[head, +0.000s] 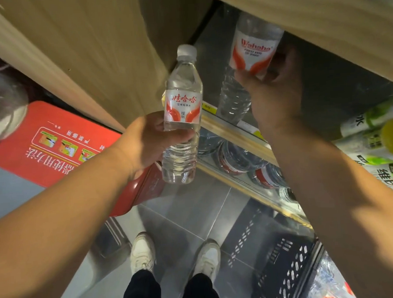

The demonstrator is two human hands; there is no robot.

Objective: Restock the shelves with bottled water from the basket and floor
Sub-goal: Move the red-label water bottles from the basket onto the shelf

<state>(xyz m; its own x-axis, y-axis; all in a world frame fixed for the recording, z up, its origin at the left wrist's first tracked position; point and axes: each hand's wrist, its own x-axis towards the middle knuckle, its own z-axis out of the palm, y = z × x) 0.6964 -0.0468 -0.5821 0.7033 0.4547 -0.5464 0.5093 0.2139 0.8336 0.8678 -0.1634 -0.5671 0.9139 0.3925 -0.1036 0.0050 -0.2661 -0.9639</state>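
The left hand [149, 140] grips a water bottle [182, 117] upright, just in front of the shelf edge [233, 133]; the right hand [272, 92] grips a second water bottle [252, 52] over that shelf. The black basket [286, 271] sits on the floor [187, 208] below.

Grey floor tiles [190, 214] shine under soft indoor light — a pale wood panel [83, 52] rises at upper left, a red printed board [51, 124] lies below it, and green-labelled drinks [377, 139] sit at the right edge.

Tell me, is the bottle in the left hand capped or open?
Capped: a white cap tops the bottle that the left hand grips.
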